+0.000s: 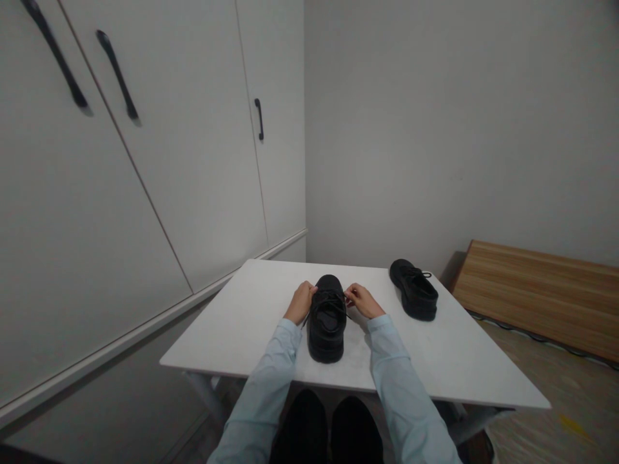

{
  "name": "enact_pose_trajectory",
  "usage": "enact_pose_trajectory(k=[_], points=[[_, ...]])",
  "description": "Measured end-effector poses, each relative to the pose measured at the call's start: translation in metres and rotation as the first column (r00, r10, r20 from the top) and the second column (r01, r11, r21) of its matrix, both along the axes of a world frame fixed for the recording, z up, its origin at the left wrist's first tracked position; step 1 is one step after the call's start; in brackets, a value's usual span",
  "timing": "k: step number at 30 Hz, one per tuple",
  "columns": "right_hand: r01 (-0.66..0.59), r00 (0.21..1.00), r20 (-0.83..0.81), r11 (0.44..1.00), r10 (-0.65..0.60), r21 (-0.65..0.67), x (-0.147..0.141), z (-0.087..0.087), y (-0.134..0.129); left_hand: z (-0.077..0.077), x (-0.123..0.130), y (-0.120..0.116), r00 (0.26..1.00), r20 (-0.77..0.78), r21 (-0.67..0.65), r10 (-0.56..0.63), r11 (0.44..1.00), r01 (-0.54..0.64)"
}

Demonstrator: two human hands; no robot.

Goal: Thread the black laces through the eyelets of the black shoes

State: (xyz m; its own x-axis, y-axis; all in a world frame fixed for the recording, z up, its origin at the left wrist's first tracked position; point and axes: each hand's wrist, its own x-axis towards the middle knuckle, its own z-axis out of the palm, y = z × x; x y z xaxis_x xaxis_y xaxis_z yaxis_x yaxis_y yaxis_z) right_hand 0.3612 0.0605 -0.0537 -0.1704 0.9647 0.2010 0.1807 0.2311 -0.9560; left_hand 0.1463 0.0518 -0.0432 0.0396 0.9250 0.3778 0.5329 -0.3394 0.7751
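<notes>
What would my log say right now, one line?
left hand: at black shoe, left side | right hand: at shoelace | second black shoe: farther right | surface: white table

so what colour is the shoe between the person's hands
The shoe is black; it shows best in the head view.

Head-high view down across table (242, 328)

A white cabinet (184, 148) with black handles (261, 120) stands beyond the left edge of the white table (236, 322). A grey wall (435, 129) rises behind the far edge. Past the right edge lies a wood-grain panel (541, 293); near the front right corner, a yellow patch (575, 428) marks the floor (515, 364).
</notes>
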Motion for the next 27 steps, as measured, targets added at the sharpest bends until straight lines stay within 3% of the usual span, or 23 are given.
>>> enact_pose_trajectory(k=[7,16,21,27], points=[[-0.050,0.994,-0.101,0.999,0.051,0.012,-0.004,0.009,-0.002,0.003,0.000,-0.002,0.999,-0.023,0.044,-0.039,0.998,0.040],[0.023,0.994,-0.108,0.989,-0.007,0.144,-0.011,0.027,-0.010,0.014,0.003,-0.008,0.990,0.127,0.178,-0.063,0.983,0.040],[0.026,0.996,-0.093,0.981,-0.008,0.193,-0.012,0.032,-0.014,0.018,0.004,-0.011,0.992,0.063,0.239,-0.114,0.966,0.096],[-0.017,0.998,-0.050,0.988,0.025,0.153,-0.014,0.030,-0.013,0.020,0.007,-0.013,0.993,0.013,0.235,-0.116,0.966,0.110]])
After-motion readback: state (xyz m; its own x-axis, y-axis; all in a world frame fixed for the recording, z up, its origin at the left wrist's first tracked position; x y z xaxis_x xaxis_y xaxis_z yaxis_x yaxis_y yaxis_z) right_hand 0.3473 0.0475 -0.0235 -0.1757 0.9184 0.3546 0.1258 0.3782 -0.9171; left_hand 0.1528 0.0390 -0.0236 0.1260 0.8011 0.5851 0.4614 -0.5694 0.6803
